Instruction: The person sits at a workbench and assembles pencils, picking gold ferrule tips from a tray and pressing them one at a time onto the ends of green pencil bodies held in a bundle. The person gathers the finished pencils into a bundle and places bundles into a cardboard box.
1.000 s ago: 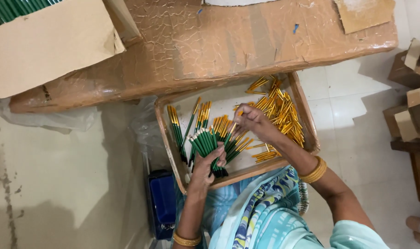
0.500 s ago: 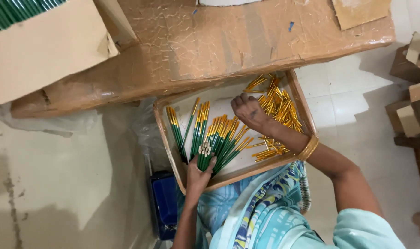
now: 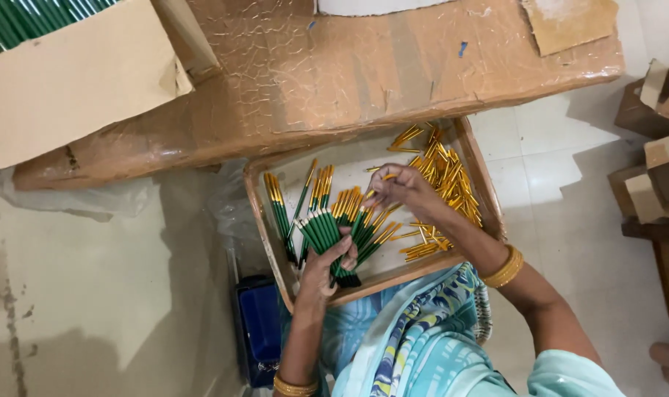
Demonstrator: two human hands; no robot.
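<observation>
A shallow wooden tray point(image 3: 484, 179) rests on my lap against a taped brown package. My left hand point(image 3: 326, 265) grips a fanned bundle of green pens with gold tips point(image 3: 340, 229) over the tray's middle. My right hand point(image 3: 399, 190) is just above that bundle, its fingers pinching a single gold pen part point(image 3: 379, 180) at the bundle's top. Beside the right hand a heap of loose gold pen parts point(image 3: 446, 176) fills the tray's right side. A few more green pens point(image 3: 278, 213) lie at the tray's left end.
The big taped brown package point(image 3: 349, 66) spans the top. An open cardboard box point(image 3: 70, 81) with green pens stands at the upper left. A blue object point(image 3: 259, 323) sits on the floor by my left knee. Cardboard pieces point(image 3: 658, 176) pile up at the right.
My right hand came back from the gold heap toward the bundle with a gold part. The left hand shifted its grip slightly on the green pens.
</observation>
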